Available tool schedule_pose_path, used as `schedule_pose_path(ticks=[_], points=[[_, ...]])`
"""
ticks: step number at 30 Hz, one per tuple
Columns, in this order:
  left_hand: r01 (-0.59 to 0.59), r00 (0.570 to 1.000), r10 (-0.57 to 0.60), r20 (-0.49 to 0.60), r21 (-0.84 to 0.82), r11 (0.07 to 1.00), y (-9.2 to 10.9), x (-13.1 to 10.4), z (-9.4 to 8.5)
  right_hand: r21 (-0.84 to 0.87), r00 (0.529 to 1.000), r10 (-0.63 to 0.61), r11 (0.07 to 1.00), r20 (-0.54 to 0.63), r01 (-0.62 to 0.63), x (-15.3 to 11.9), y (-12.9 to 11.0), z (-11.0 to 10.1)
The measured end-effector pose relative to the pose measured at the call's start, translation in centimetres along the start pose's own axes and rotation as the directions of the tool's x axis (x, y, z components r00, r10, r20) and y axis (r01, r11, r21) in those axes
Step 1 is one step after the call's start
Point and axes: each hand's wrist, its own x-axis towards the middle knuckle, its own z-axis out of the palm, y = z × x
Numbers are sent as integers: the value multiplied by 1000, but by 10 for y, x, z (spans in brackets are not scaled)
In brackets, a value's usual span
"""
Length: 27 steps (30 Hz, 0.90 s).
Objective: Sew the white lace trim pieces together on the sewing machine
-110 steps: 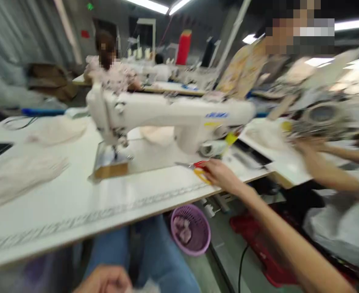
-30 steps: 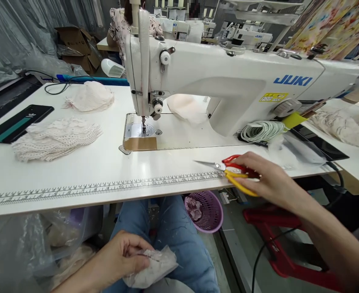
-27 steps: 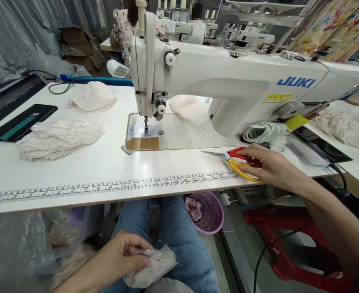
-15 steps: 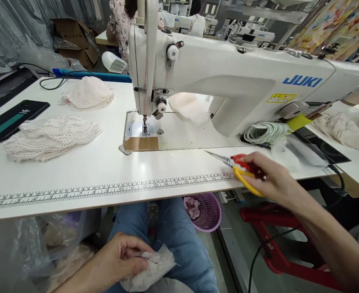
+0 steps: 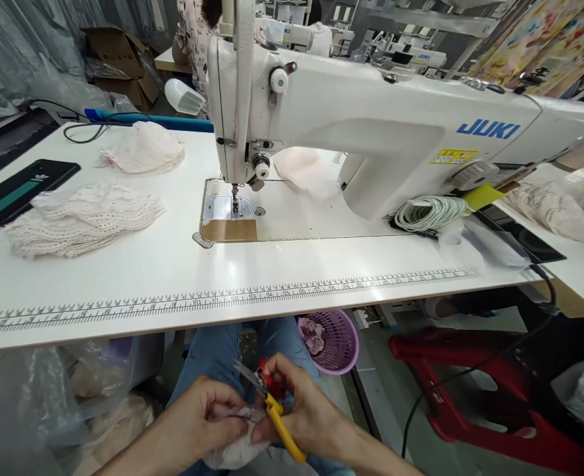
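Over the lap, my left hand pinches a small piece of whitish fabric. My right hand is closed on scissors with one red and one yellow handle, their blades pointing up and left, near the fingers of my left hand. The right fingertips also reach the fabric's edge. A white sewing machine stands on the table above both hands, with its needle area at the left end.
Stacks of lace fabric and pale fabric lie on the table at left, near a black phone-like object. Coiled green cord rests at right. Below are a purple basket and a red stool.
My right hand has moved with the scissors from above the table's front edge down and left to the lap, beside my left hand and the fabric.
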Motion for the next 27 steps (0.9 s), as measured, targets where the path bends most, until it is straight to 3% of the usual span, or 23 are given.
schedule_pose_path(ticks=[4,9,14,18,20,22,25,27], points=[[28,998,-23,-56,87,996,-7,-1,-2,50,998,41,998,-36,-40,0,6,6],[40,996,-30,-79,139,989,-7,-5,-5,174,995,102,979,7,-102,0,10,8],[27,999,-23,-47,94,995,-11,-4,-5,166,994,108,980,1,-106,0,11,12],[57,995,-50,-91,71,996,-17,1,-3,130,997,83,988,9,-83,3,13,11],[55,993,-51,-103,36,998,-16,1,-2,61,998,65,996,20,-66,3,12,1],[46,996,-47,-79,-19,999,-12,0,-3,-110,999,36,993,15,-34,1,10,-16],[57,998,-58,-32,-53,997,-6,-2,-5,-427,997,17,904,79,19,-8,10,-46],[66,997,-67,-23,-43,997,-4,-4,-7,-539,986,57,842,154,35,-16,10,-61]])
